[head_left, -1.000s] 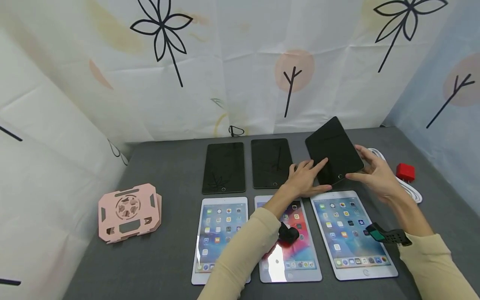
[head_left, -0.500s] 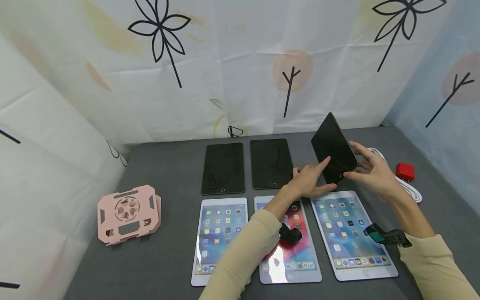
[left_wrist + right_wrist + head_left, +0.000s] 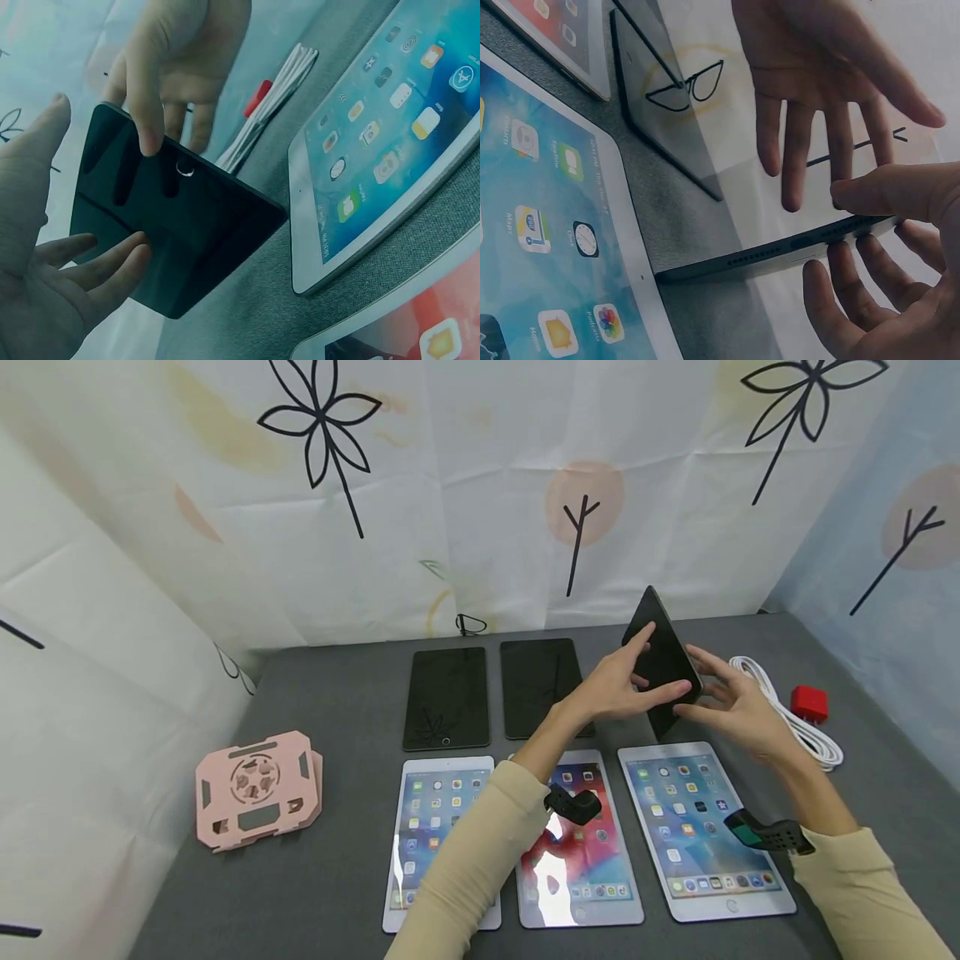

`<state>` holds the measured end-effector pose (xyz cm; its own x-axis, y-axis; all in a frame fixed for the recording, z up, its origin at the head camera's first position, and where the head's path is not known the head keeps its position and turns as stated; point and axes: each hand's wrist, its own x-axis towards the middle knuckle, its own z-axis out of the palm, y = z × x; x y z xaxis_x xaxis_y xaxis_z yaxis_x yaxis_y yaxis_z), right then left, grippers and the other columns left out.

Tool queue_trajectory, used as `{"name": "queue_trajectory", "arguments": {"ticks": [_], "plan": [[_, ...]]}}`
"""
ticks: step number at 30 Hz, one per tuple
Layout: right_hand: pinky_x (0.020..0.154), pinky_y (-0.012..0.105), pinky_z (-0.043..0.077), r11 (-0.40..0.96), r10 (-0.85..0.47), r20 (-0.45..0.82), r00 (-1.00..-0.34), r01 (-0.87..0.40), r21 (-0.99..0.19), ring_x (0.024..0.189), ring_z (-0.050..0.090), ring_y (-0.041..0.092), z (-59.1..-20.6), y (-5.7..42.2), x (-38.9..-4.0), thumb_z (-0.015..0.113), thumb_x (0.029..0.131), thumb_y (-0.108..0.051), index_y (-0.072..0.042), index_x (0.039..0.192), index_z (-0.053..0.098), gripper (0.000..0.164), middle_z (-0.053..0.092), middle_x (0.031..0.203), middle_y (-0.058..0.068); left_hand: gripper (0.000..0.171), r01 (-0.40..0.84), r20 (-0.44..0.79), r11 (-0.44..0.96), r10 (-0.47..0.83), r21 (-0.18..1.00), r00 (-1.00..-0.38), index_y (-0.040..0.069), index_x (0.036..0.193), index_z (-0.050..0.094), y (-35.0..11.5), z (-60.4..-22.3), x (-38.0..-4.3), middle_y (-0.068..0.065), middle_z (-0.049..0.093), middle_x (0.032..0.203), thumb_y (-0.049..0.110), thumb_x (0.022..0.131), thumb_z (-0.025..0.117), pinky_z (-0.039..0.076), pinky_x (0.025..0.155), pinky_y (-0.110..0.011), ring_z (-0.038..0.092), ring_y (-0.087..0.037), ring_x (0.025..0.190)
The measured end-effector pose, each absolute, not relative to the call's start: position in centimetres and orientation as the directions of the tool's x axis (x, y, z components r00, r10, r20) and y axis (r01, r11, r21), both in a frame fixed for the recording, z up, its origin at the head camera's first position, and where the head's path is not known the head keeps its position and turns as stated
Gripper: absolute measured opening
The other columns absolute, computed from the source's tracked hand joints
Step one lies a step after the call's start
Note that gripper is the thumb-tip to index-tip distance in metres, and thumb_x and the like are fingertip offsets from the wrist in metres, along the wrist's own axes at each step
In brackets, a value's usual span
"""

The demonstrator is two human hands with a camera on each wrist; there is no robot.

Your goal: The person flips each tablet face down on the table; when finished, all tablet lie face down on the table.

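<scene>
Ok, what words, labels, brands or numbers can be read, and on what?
"Maps": by the map icon on the rightmost white tablet, right wrist view.
"Clock": by the clock icon, same tablet.
"Home": by the house icon, same tablet.
"Photos": by the flower icon, same tablet.
Too small or blurred: its other labels and status line, and the labels on the left white tablet and middle white tablet.
No lettering made out: held black tablet, red charger.

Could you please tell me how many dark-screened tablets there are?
3: a tilted tablet in the right hand; left of it, the middle tablet, flat; then the leftmost tablet, also flat.
</scene>
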<state>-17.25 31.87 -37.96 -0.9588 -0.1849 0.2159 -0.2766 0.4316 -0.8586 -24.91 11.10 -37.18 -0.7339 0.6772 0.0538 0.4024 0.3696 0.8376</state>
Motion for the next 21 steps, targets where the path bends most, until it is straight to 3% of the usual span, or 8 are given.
{"name": "queue_trajectory", "arguments": {"ticks": [3, 6, 8, 10, 13, 16, 21], "plan": [[0.085, 0.007, 0.051, 0.41, -0.221, 0.18, -0.958, -0.259, -0.875, 0.112, 0.049, -0.019, -38.3, 31.7, -17.4, 0.067, 0.095, 0.003, -0.01, 0.163, 0.025, 0.08, 0.044, 0.137, -0.019, 0.094, 0.412, 0.063, 0.361, 0.683, 0.836, -0.727, 0.031, 0.166, 0.002, 11.0, -36.9, -24.9, 0.0, 0.03, 0.168, 0.045, 0.097, 0.065, 0.056, 0.084, -0.017, 0.068, -0.019, 0.122], [0.082, 0.012, 0.054, 0.42, -0.263, 0.144, -0.954, -0.247, -0.873, 0.113, 0.051, -0.02, -38.8, 31.6, -17.6, 0.066, 0.097, -0.001, -0.01, 0.163, 0.023, 0.08, 0.045, 0.145, -0.005, 0.095, 0.437, 0.083, 0.36, 0.687, 0.824, -0.722, 0.029, 0.166, 0.001, 10.8, -36.8, -24.9, -0.001, 0.029, 0.169, 0.045, 0.097, 0.065, 0.056, 0.084, -0.017, 0.069, -0.018, 0.12], [0.085, 0.019, 0.057, 0.467, -0.282, 0.098, -0.954, -0.226, -0.855, 0.124, 0.061, 0.0, -39.1, 31.5, -17.7, 0.067, 0.098, -0.004, -0.009, 0.164, 0.02, 0.081, 0.041, 0.155, 0.008, 0.096, 0.454, 0.093, 0.364, 0.688, 0.813, -0.72, 0.028, 0.166, 0.001, 10.6, -36.8, -24.9, -0.002, 0.028, 0.169, 0.045, 0.097, 0.066, 0.056, 0.085, -0.017, 0.07, -0.018, 0.119], [0.087, 0.024, 0.058, 0.513, -0.296, 0.073, -0.953, -0.223, -0.829, 0.128, 0.065, 0.028, -39.5, 31.3, -17.7, 0.067, 0.098, -0.006, -0.005, 0.162, 0.023, 0.078, 0.04, 0.154, 0.021, 0.097, 0.472, 0.101, 0.37, 0.692, 0.8, -0.714, 0.026, 0.166, 0.001, 10.5, -36.8, -24.9, -0.003, 0.026, 0.17, 0.044, 0.097, 0.066, 0.055, 0.085, -0.017, 0.07, -0.018, 0.119], [0.093, 0.046, 0.059, 0.572, -0.313, -0.006, -0.95, -0.184, -0.799, 0.129, 0.049, 0.063, -39.8, 31.1, -17.8, 0.066, 0.099, -0.011, 0.0, 0.158, 0.029, 0.071, 0.038, 0.154, 0.031, 0.099, 0.483, 0.098, 0.385, 0.695, 0.787, -0.712, 0.025, 0.166, -0.001, 10.2, -36.9, -24.8, -0.007, 0.023, 0.171, 0.044, 0.096, 0.066, 0.055, 0.085, -0.016, 0.069, -0.018, 0.121], [0.095, 0.063, 0.053, 0.606, -0.319, -0.078, -0.944, -0.14, -0.783, 0.128, 0.05, 0.062, -40.2, 30.9, -18.0, 0.065, 0.101, -0.017, 0.001, 0.154, 0.033, 0.065, 0.04, 0.152, 0.033, 0.1, 0.481, 0.088, 0.401, 0.69, 0.779, -0.719, 0.024, 0.166, -0.003, 9.8, -37.2, -24.7, -0.008, 0.021, 0.171, 0.045, 0.097, 0.066, 0.054, 0.086, -0.016, 0.067, -0.017, 0.124], [0.099, 0.067, 0.048, 0.646, -0.311, -0.147, -0.939, -0.095, -0.757, 0.131, 0.047, 0.062, -40.5, 30.8, -18.3, 0.064, 0.102, -0.022, 0.005, 0.157, 0.027, 0.072, 0.038, 0.151, 0.039, 0.099, 0.472, 0.084, 0.405, 0.683, 0.783, -0.726, 0.024, 0.165, -0.005, 9.3, -37.7, -24.9, -0.007, 0.019, 0.172, 0.046, 0.098, 0.064, 0.054, 0.089, -0.017, 0.064, -0.016, 0.128]]}}
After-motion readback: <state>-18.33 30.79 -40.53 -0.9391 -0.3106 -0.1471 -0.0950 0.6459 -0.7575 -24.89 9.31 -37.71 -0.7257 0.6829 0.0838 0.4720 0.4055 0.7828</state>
